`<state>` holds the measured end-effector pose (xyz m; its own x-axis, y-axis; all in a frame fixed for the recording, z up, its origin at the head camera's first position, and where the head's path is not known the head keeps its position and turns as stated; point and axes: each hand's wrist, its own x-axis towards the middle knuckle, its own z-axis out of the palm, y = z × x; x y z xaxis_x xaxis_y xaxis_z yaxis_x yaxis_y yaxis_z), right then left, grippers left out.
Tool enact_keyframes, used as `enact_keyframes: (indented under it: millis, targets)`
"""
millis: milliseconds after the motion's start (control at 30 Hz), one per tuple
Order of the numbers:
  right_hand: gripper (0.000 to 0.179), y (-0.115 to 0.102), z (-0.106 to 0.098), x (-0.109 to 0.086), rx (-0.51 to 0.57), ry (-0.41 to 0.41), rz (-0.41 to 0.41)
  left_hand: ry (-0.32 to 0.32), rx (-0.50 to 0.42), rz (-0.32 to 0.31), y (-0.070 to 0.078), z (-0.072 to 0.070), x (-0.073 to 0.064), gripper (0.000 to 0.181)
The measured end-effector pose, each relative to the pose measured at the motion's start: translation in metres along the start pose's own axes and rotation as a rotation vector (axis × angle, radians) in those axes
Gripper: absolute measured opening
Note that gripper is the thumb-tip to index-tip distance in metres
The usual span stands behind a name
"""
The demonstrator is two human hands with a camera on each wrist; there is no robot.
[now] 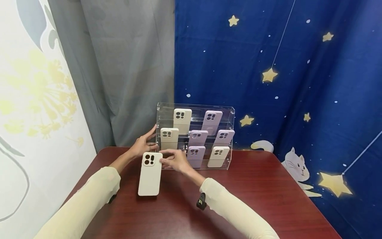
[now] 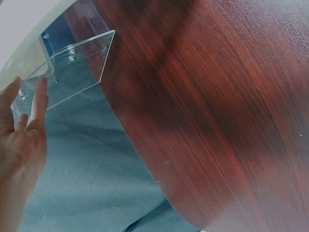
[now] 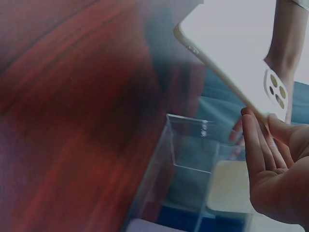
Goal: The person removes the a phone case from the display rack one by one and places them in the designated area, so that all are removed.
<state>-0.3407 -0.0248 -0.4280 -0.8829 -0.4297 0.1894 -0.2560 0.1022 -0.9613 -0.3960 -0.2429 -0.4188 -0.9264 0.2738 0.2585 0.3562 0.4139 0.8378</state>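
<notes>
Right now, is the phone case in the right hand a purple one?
No, the right hand pinches a white phone case near its upper corner.

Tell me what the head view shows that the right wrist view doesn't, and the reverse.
Only the head view shows the printed cat, the yellow stars on the blue curtain and the right sleeve.

Only the right wrist view shows small marks on the side edge of the pale phone case, close to a corner.

Both show that case, the right hand pinching it, the left hand at the clear stand, and the red-brown table.
</notes>
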Motion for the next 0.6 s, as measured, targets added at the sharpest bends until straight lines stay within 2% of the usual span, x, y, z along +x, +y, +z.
enact_keyframes:
  millis: [267, 467, 600]
  targets:
    - [0.033, 0.018, 0.017, 0.001, 0.026, -0.015, 0.034, -0.004, -0.034, -0.013, 0.002, 0.001, 0.0, 0.109]
    - [0.034, 0.029, 0.033, 0.001, 0.074, -0.057, 0.077, -0.017, -0.1, -0.032, 0.002, 0.0, -0.002, 0.109]
    - [0.032, 0.036, 0.044, 0.001, 0.092, -0.072, 0.115, -0.014, -0.093, -0.047, 0.003, -0.001, -0.003, 0.108]
